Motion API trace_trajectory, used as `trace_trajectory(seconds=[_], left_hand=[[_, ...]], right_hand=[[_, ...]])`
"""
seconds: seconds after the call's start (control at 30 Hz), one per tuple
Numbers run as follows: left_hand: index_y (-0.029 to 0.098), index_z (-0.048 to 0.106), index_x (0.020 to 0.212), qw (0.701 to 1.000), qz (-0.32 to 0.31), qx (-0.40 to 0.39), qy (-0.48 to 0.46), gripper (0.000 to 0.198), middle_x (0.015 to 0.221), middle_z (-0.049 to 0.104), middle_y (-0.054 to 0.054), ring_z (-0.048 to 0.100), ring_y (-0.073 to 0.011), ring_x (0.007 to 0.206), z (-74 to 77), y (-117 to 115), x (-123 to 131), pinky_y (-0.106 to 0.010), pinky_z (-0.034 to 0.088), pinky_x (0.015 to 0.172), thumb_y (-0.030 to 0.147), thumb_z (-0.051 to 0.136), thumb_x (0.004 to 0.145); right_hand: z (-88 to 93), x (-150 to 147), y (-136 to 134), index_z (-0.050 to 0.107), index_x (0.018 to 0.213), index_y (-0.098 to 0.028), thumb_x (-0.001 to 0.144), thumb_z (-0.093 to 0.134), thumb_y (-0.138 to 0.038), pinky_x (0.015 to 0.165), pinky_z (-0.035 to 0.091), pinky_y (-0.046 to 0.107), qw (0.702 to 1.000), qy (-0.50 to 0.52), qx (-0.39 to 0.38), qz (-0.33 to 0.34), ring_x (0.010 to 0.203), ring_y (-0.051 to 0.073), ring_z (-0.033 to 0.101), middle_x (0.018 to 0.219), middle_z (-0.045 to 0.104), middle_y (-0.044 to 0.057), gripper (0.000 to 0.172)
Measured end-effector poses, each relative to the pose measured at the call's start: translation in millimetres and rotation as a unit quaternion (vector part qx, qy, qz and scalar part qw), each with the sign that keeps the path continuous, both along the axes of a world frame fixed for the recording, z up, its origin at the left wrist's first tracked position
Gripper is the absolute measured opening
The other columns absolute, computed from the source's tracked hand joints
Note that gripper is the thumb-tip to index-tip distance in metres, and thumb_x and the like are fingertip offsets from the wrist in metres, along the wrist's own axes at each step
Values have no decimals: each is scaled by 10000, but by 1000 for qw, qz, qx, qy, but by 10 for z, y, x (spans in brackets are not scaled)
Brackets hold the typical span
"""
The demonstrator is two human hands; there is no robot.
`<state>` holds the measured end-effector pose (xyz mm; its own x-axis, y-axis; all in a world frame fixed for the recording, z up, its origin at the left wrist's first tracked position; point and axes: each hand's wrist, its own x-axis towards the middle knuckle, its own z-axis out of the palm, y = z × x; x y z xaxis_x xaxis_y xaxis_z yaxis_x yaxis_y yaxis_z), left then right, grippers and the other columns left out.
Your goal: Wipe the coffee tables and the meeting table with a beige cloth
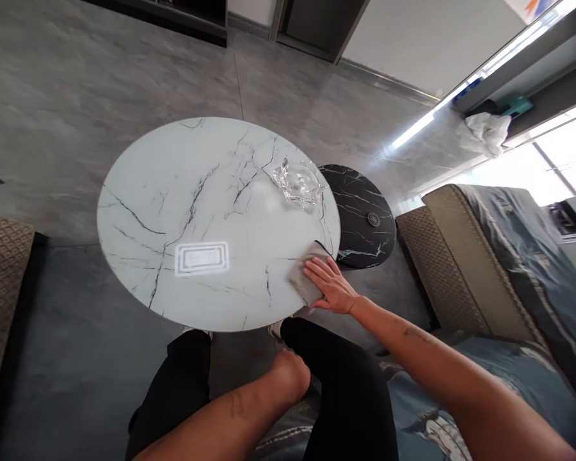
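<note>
Our clenched left hand [288, 376] sits clear of the marble tabletop [139, 218]; our open right hand [331, 286] presses a grey cloth [303, 276] at its rim.

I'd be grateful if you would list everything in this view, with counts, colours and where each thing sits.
round table: one, white with dark veins, centre
glass dish: one, clear, on the round table's far right
small table: one, black with pale veins, right of the round table
cloth: one, grey, on the round table's near right edge
sofa: one, beige, right
blanket: one, blue, over the sofa
floor: grey tiles, all around
trousers: one pair, black, bottom
right hand: one, flat on the cloth
left hand: one, curled, beside the trousers
</note>
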<state>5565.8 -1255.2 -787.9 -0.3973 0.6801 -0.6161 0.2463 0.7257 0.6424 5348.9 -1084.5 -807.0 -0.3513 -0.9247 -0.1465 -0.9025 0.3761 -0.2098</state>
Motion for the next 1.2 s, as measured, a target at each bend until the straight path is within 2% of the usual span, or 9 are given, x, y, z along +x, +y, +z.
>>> trace_trajectory(seconds=[0.17,0.27,0.37,0.47,0.63,0.77,0.9,1.03,1.2], left_hand=[[114,841,1267,999,-22,-36,1,351,1253,826,-230,790,-421,1161,41,72,-49,-550,659,960,169,710,946],[117,846,1245,999,-30,-38,4,334,1262,822,-234,798,-397,1159,30,117,-70,-509,658,960,171,732,936],[102,827,1279,999,-22,-33,8,351,1310,804,-250,792,-380,1201,17,127,-70,-477,655,965,150,701,954],[80,806,1319,1000,-12,-20,10,384,1274,809,-263,794,-404,1186,9,92,-22,-507,653,947,162,676,967],[129,818,1313,999,-18,15,26,445,1208,819,-260,802,-417,1084,-87,106,155,-522,641,887,264,806,889],[143,858,1195,999,-26,13,25,342,1165,818,-269,800,-419,1020,-245,210,217,-524,631,842,241,810,871],[120,840,1243,1000,11,-10,24,430,1223,805,-288,786,-438,1077,-297,206,101,-556,624,901,207,844,821],[101,809,1298,999,12,-30,22,463,1230,797,-288,775,-421,1112,-214,114,-55,-532,609,935,200,806,846],[121,820,1234,999,27,-12,36,391,1175,813,-252,787,-388,1042,-146,26,-27,-496,610,885,209,795,854]], right_hand=[[-433,498,-80,87,1856,-264,1125,465,-610,1388,216,759,941,22,-174,-289,1786,426,32,1936,92,143,892],[-627,739,-446,181,1844,-278,1143,450,-524,1381,247,758,856,32,-260,-445,1788,397,46,1926,127,141,790],[-672,649,-558,281,1819,-248,1119,497,-561,1383,262,743,818,17,-294,-494,1782,390,107,1909,191,164,796],[-626,190,-364,397,1772,-206,1096,506,-587,1399,252,711,828,9,-290,-481,1771,378,178,1882,282,178,783],[-468,-1148,-54,512,1700,-156,1051,500,-604,1413,263,660,896,3,-215,-388,1740,365,288,1832,400,203,788],[-337,-2139,-171,495,1712,-136,1059,470,-573,1430,253,621,933,7,-152,-326,1743,352,290,1844,388,189,786],[-263,-2601,-378,432,1740,-85,1071,451,-526,1436,247,591,951,40,-113,-285,1756,353,252,1866,331,211,801],[-152,-2370,-470,320,1799,-177,1102,387,-539,1398,248,704,945,78,-64,-312,1767,367,207,1892,293,160,789],[31,-1109,-772,246,1822,-160,1123,350,-579,1372,173,788,938,75,-6,-340,1775,395,158,1905,238,168,822]])
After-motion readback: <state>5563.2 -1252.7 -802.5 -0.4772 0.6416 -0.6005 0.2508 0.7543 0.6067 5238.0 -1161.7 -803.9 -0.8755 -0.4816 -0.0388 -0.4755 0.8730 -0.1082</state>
